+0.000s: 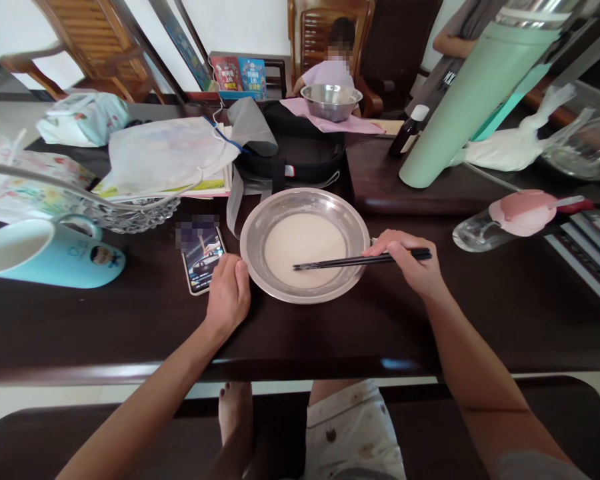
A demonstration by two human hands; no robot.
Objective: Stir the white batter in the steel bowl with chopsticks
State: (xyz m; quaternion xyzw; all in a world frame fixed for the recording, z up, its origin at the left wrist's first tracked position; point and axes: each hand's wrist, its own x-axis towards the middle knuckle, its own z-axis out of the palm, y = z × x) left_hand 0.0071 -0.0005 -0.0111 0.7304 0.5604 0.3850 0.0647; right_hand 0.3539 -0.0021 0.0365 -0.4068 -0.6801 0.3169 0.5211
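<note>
A wide steel bowl (355, 230) sits on the dark table, with a milky off-white liquid (303, 243) in its bottom. My right hand (405, 257) is at the bowl's right rim, closed around black chopsticks (345, 261). They slant leftward over the rim, and their tips are at the liquid's surface. On the other side, my left hand (229, 287) rests as a loose fist on the table, close against the bowl's left rim; whether it touches the rim I cannot tell. Just left of that fist lies a phone (200, 267) with its screen lit.
Left are a light-blue mug (55, 253) and a glass basket (130, 217). Behind the bowl lies a black bag (300, 150). A green flask (475, 107), a dark bottle (409, 133) and a pink-lidded cup (505, 220) stand right. A person (330, 73) sits across, near another steel bowl (331, 101).
</note>
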